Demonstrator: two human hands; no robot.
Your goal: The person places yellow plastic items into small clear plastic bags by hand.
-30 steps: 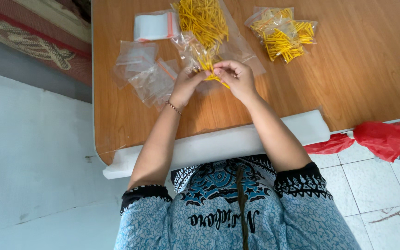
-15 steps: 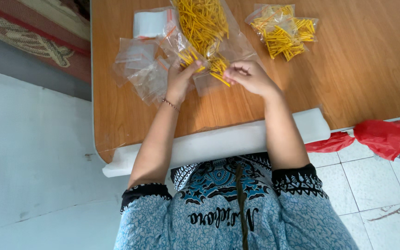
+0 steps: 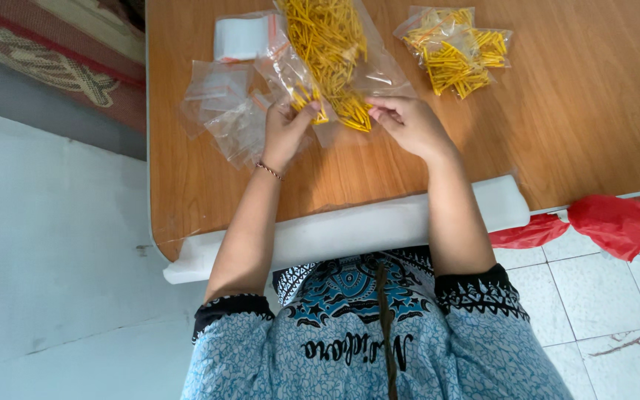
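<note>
A big clear plastic bag (image 3: 379, 70) lies open on the wooden table (image 3: 579, 126), and a heap of thin yellow sticks (image 3: 327, 44) spills from it. My left hand (image 3: 284, 133) pinches a small bunch of these yellow sticks at the heap's near left corner. My right hand (image 3: 409, 122) has its fingers curled, with the fingertips touching the heap's near right edge. Whether it grips any sticks cannot be made out.
Small clear bags filled with yellow sticks (image 3: 457, 52) lie at the far right. Empty clear bags (image 3: 220, 111) and a white stack of bags (image 3: 240, 37) sit left of my left hand. White foam padding (image 3: 350, 230) covers the table's near edge. A red plastic bag (image 3: 616, 222) lies on the tiled floor.
Both hands have moved away from my body up to the heap of sticks. They were together on one small bunch and are now apart.
</note>
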